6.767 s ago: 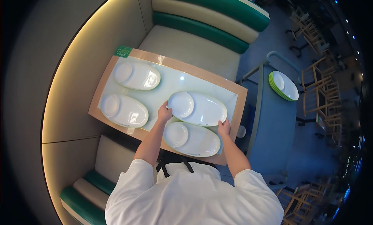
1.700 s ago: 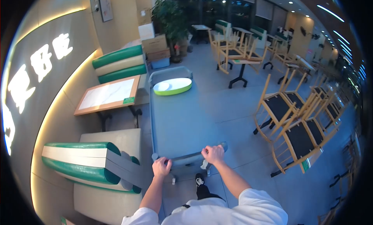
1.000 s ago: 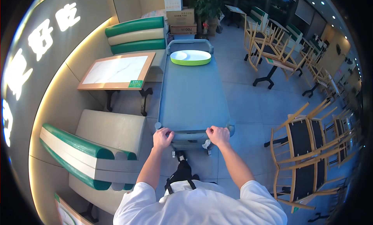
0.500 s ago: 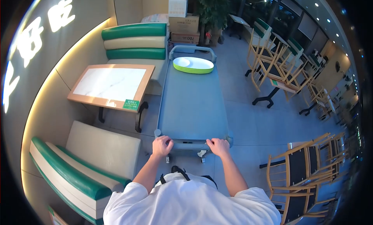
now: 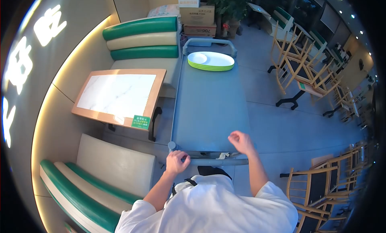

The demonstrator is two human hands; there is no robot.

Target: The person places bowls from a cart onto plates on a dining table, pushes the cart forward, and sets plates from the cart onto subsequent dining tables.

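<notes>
Lifted off the handle [image 5: 221,162] since half a second ago, the right hand [image 5: 241,142] now hovers over the near right corner of the cart [image 5: 209,108]; its fingers are loosely bent, nothing shows in it, and how far it is closed I cannot tell. Still curled narrow over the handle's left end, by the near left corner, is the left hand [image 5: 178,162], probably to steady the cart.

On the deck, the stack of plates [image 5: 211,62] lies flat near the far edge, just inside the far rail [image 5: 211,40], green rims nested and the white top one facing up. Nesting likely keeps them from sliding apart, and the rail should guard that end; whether they touch it I cannot tell.

Around the cart, largest first: booth seats stand left, the far one [image 5: 142,36] beside the far left corner, the near one [image 5: 114,164] by the near left. Between them a table [image 5: 116,92] crowds the left edge, leaving a narrow gap. Stacked chairs [image 5: 317,184] stand off the near right corner, apart from it. Cartons [image 5: 197,16] block the way beyond the far edge. Smallest is a green sign [image 5: 140,121] on the table's near right corner.
</notes>
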